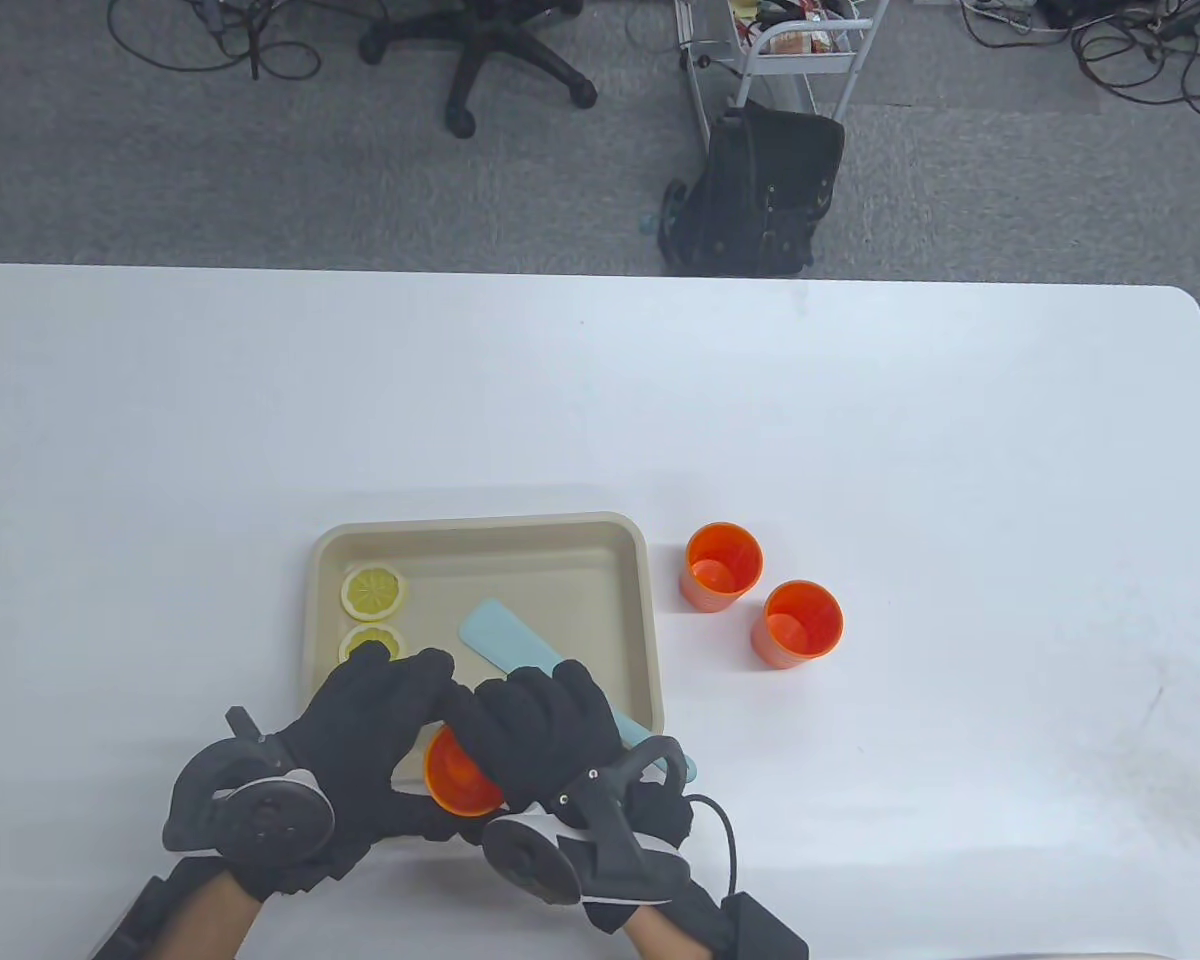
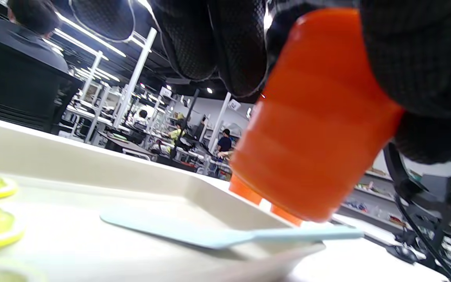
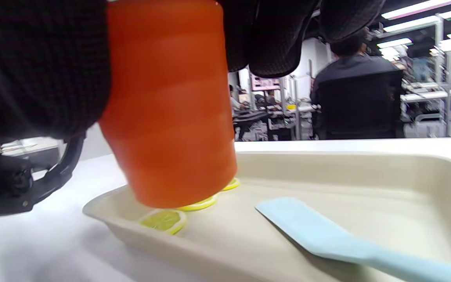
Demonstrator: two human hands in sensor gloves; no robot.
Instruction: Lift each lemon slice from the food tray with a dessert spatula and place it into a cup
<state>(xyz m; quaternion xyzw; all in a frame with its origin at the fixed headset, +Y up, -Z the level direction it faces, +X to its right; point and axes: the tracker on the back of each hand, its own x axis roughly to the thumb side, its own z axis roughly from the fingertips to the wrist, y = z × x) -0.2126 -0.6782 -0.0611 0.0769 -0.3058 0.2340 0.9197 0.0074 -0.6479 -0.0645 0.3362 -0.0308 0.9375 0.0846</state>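
Observation:
Both gloved hands hold one orange cup [image 1: 457, 778] above the near edge of the beige food tray [image 1: 480, 526], its mouth tilted toward me. My left hand [image 1: 380, 715] grips it from the left and my right hand [image 1: 538, 725] from the right. The cup [image 2: 311, 129] fills the left wrist view, and in the right wrist view the same cup [image 3: 170, 109] hangs over the tray. Lemon slices [image 1: 373, 592] lie at the tray's left end, one slice [image 1: 368, 640] partly under my left fingers. The light blue spatula [image 1: 508, 642] lies loose in the tray, handle over the near rim.
Two more orange cups [image 1: 723, 566] [image 1: 798, 623] stand upright on the white table just right of the tray. Beyond the table's far edge are an office chair [image 1: 480, 50], a black bag [image 1: 760, 195] and a cart.

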